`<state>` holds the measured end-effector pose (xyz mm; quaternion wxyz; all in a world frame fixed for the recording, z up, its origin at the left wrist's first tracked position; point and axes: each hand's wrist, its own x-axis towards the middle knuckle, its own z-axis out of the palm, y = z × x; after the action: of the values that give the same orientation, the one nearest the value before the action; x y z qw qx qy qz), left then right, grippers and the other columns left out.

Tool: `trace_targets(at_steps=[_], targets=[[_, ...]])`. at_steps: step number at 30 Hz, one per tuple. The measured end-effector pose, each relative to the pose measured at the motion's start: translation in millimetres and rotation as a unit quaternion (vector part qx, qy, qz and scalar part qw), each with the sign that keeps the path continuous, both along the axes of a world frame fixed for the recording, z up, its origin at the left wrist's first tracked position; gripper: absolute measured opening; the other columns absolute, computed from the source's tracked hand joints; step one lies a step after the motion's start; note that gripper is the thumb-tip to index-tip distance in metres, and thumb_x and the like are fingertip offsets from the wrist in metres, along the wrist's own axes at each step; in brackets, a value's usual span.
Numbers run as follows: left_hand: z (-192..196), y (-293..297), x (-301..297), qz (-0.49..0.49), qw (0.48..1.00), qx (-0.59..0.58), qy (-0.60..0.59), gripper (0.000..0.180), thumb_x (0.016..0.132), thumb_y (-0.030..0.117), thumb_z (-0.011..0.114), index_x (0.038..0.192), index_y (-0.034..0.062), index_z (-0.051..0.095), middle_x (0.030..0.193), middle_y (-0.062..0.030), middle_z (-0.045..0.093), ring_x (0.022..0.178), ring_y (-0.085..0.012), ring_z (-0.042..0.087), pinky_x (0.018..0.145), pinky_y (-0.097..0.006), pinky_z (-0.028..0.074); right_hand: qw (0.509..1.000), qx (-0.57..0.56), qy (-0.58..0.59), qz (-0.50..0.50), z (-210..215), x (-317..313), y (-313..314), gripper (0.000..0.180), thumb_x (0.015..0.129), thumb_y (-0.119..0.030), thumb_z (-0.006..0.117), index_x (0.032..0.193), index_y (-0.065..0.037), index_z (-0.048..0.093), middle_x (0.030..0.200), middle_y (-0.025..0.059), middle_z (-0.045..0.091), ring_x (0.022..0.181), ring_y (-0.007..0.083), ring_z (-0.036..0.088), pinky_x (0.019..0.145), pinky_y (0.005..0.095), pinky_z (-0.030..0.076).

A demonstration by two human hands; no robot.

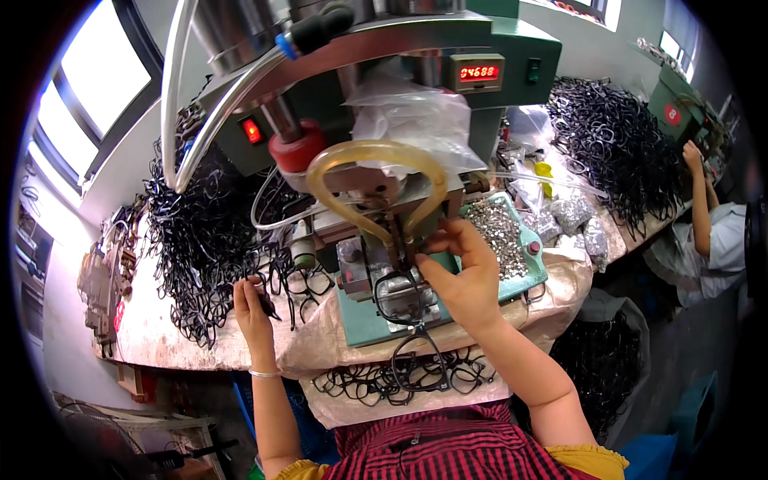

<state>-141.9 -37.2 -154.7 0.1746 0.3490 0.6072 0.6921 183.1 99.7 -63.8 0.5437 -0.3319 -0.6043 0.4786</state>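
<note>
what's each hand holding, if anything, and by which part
Right hand: seemingly a black glasses frame, near its upper end. Left hand: cannot tell.

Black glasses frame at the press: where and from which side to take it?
Probably by the outer edge of the nearer rim of the black glasses frame, coming from the wearer's side: in this view that rim juts past the near edge of the green base, while the farther rim overlaps the base, close to the right hand.
</note>
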Motion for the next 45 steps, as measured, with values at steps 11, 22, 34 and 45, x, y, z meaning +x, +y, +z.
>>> trace_targets(at_steps=[11, 22, 34, 45], targets=[[119, -15, 169, -0.398, 0.831, 0.031, -0.386, 0.028, 0.108, 0.032, 0.036, 0.096, 0.0093, 0.046, 0.093, -0.0239, 0.064, 0.082, -0.028, 0.063, 0.071, -0.038, 0.055, 0.99, -0.055, 0.013, 0.133, 26, 14, -21, 0.051, 0.084, -0.002, 0.07, 0.133, 0.0, 0.054, 0.122, 0.0117, 0.067, 0.115, 0.0199, 0.063, 0.1, 0.0351, 0.047], [105, 29, 217, -0.427, 0.722, -0.118, -0.532, 0.03, 0.107, 0.035, 0.037, 0.095, 0.0095, 0.047, 0.088, -0.025, 0.069, 0.07, -0.0323, 0.068, 0.067, -0.042, 0.058, 0.867, 0.211, -0.401, -0.207, -81, 86, 56, 0.012, 0.078, -0.014, 0.076, 0.09, -0.01, 0.075, 0.122, 0.0198, 0.064, 0.123, 0.0395, 0.056, 0.101, 0.046, 0.046], [52, -59, 152, -0.244, 0.944, -0.15, -0.162, 0.017, 0.104, 0.017, 0.053, 0.112, 0.0031, 0.058, 0.103, -0.0126, 0.071, 0.1, -0.0192, 0.068, 0.082, -0.028, 0.053, 0.85, 0.241, -0.417, -0.213, -78, 67, 58, 0.013, 0.079, -0.005, 0.07, 0.091, -0.001, 0.067, 0.127, 0.0197, 0.062, 0.122, 0.0398, 0.056, 0.102, 0.0467, 0.045], [52, -43, -34, 0.119, 0.673, -0.285, 0.672, 0.02, 0.074, 0.001, 0.065, 0.092, 0.0111, 0.066, 0.105, -0.0085, 0.06, 0.102, -0.0288, 0.055, 0.085, -0.04, 0.043, 0.99, -0.035, 0.069, -0.12, -87, 58, 77, 0.009, 0.094, -0.001, 0.065, 0.102, -0.002, 0.069, 0.089, -0.0023, 0.065, 0.081, 0.0061, 0.058, 0.077, 0.0208, 0.046]])
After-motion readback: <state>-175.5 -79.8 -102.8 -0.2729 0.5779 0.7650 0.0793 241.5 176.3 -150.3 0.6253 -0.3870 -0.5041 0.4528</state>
